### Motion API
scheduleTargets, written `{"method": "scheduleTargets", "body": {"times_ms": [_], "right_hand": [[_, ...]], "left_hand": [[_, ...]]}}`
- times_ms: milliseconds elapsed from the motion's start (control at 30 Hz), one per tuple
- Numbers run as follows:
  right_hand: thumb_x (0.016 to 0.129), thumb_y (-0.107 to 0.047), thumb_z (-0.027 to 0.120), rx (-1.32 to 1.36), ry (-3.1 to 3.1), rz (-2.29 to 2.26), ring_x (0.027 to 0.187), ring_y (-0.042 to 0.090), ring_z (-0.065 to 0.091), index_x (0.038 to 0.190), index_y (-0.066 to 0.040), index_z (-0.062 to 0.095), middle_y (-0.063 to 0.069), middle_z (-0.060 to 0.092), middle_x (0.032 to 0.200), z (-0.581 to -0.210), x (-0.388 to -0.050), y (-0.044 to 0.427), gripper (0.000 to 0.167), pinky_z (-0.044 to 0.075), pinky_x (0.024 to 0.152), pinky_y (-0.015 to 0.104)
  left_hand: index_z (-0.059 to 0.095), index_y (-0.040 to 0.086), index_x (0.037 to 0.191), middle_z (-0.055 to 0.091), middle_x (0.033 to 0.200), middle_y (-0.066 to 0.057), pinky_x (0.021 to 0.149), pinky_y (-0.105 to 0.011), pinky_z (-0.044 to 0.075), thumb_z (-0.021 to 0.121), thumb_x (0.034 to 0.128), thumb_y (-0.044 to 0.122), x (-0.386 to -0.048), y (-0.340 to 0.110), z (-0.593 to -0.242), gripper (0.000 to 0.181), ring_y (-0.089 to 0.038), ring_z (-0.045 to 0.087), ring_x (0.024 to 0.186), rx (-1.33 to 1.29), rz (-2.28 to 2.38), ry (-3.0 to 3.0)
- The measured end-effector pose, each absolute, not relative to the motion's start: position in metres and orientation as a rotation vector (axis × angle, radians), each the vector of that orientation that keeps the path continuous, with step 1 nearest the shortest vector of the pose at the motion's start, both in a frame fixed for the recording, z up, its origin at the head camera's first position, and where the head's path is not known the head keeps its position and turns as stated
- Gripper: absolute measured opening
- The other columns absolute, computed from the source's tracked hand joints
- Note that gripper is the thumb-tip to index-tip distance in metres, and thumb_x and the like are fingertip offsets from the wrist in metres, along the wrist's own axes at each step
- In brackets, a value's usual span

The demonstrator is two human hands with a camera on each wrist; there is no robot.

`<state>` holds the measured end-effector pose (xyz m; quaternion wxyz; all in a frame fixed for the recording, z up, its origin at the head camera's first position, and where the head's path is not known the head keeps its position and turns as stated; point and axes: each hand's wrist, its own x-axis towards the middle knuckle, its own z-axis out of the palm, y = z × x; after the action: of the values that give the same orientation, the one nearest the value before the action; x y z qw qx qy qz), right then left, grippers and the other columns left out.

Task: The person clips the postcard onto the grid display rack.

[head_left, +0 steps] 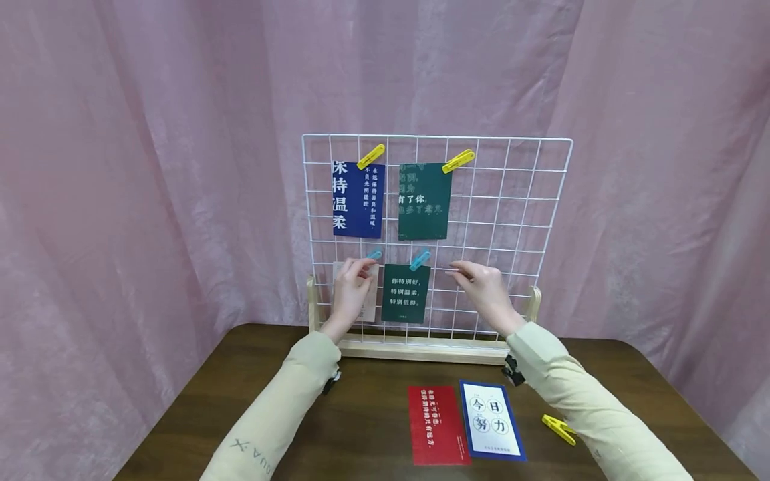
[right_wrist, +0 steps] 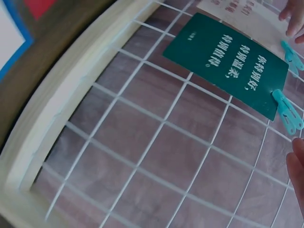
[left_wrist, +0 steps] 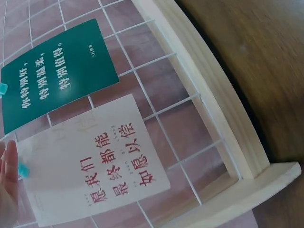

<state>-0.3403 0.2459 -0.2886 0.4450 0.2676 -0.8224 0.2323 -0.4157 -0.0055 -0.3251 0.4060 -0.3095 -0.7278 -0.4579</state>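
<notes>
My left hand (head_left: pixel 351 290) is raised before the white card (left_wrist: pixel 99 161), its fingertips beside the blue clip (head_left: pixel 375 254) at that card's top; touching or just apart, I cannot tell. The fingers are bent loosely with nothing seen between them. To the right of the green card (head_left: pixel 406 294) with its blue clip (head_left: pixel 420 260), my right hand (head_left: pixel 486 294) hovers at the wire grid (head_left: pixel 499 224), thumb and fingers loosely bent and holding nothing. In the right wrist view, the right fingertips (right_wrist: pixel 297 166) are just below the green card's clip (right_wrist: pixel 288 113).
Yellow clips (head_left: pixel 458 161) hold a blue card (head_left: pixel 358 200) and another green card (head_left: pixel 424 202) higher up. On the brown table (head_left: pixel 361 414) lie a red card (head_left: pixel 438 427), a blue-bordered card (head_left: pixel 493 421) and a yellow clip (head_left: pixel 559 429). A wooden base (head_left: pixel 421 349) supports the grid.
</notes>
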Motion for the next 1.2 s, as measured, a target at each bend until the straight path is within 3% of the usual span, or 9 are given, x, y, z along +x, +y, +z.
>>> {"method": "scheduleTargets", "body": {"times_ms": [300, 500, 867, 1067, 1200], "right_hand": [[0.078, -0.003, 0.070, 0.779, -2.273, 0.645, 0.066, 0.012, 0.060, 0.099, -0.003, 0.067, 0.005, 0.067, 0.086, -0.301, -0.315, 0.274, 0.021, 0.048, 0.054, 0.024], [0.078, -0.005, 0.070, 0.840, -2.375, 0.638, 0.059, 0.006, 0.054, 0.097, -0.006, 0.068, 0.003, 0.067, 0.086, -0.308, -0.306, 0.288, 0.019, 0.044, 0.048, 0.022], [0.077, -0.015, 0.072, 0.825, -2.632, 0.511, 0.063, 0.002, 0.054, 0.092, -0.012, 0.070, -0.009, 0.064, 0.078, -0.340, -0.293, 0.315, 0.016, 0.047, 0.057, 0.023], [0.076, -0.016, 0.073, 0.807, -2.746, 0.537, 0.066, 0.003, 0.056, 0.093, -0.008, 0.070, -0.005, 0.065, 0.082, -0.352, -0.279, 0.331, 0.019, 0.049, 0.059, 0.023], [0.076, -0.018, 0.073, 0.820, -2.774, 0.586, 0.065, 0.006, 0.057, 0.091, -0.012, 0.069, -0.006, 0.065, 0.081, -0.362, -0.274, 0.343, 0.017, 0.048, 0.058, 0.024]], "left_hand": [[0.062, -0.004, 0.099, 0.057, 0.086, -0.014, 0.060, -0.032, 0.049, 0.070, 0.0693, -0.014, -0.399, -0.015, -0.330, 0.032, -0.022, 0.057, 0.071, -1.022, -1.068, -1.908], [0.062, 0.000, 0.098, 0.055, 0.086, -0.011, 0.066, -0.038, 0.048, 0.072, 0.0719, -0.007, -0.383, -0.014, -0.341, 0.029, -0.021, 0.056, 0.071, -1.221, -1.064, -2.058], [0.062, 0.005, 0.095, 0.056, 0.085, -0.006, 0.066, -0.022, 0.045, 0.077, 0.0700, 0.004, -0.369, 0.001, -0.380, 0.029, -0.015, 0.054, 0.074, -1.414, -1.007, -2.325], [0.061, 0.002, 0.098, 0.057, 0.086, -0.003, 0.069, -0.024, 0.047, 0.079, 0.0671, 0.006, -0.362, 0.014, -0.395, 0.036, -0.018, 0.057, 0.079, -1.512, -1.076, -2.485], [0.061, 0.002, 0.102, 0.058, 0.091, -0.002, 0.074, -0.025, 0.046, 0.081, 0.0660, 0.010, -0.356, 0.025, -0.402, 0.042, -0.019, 0.057, 0.084, -1.550, -0.993, -2.565]]}}
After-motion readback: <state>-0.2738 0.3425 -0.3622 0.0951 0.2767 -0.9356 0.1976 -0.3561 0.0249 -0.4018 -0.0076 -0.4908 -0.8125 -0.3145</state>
